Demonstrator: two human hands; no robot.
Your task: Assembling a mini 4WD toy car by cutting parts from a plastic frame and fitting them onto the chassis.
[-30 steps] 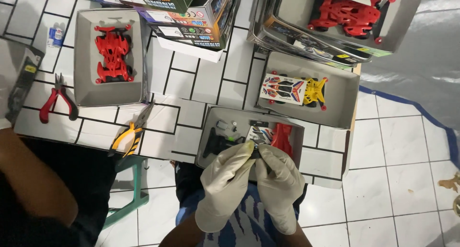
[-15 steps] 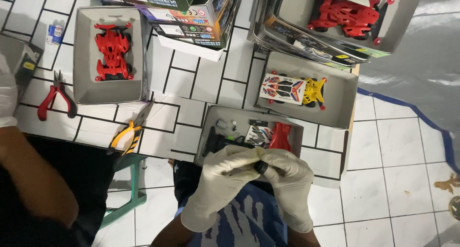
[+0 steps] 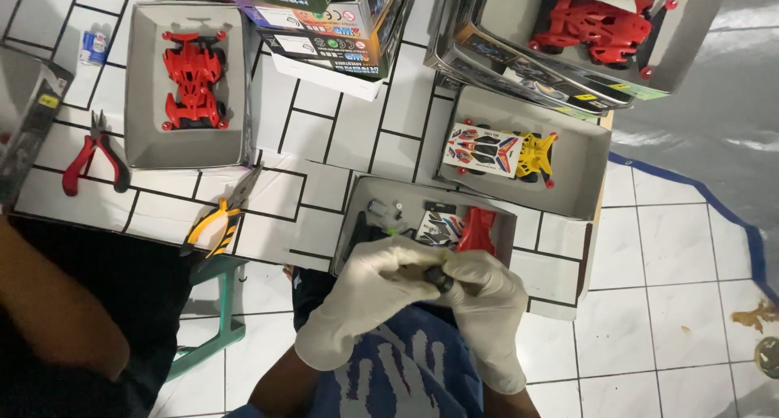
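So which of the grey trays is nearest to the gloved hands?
The grey tray directly above the hands, holding loose parts and a red piece. The other trays lie farther away and hold whole car bodies.

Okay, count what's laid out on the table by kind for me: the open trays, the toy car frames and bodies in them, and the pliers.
Grey open trays: 4
Red car frames: 2
Yellow car frame: 1
Printed car body shell: 1
Pliers: 2, red-handled, yellow-handled
Total: 10
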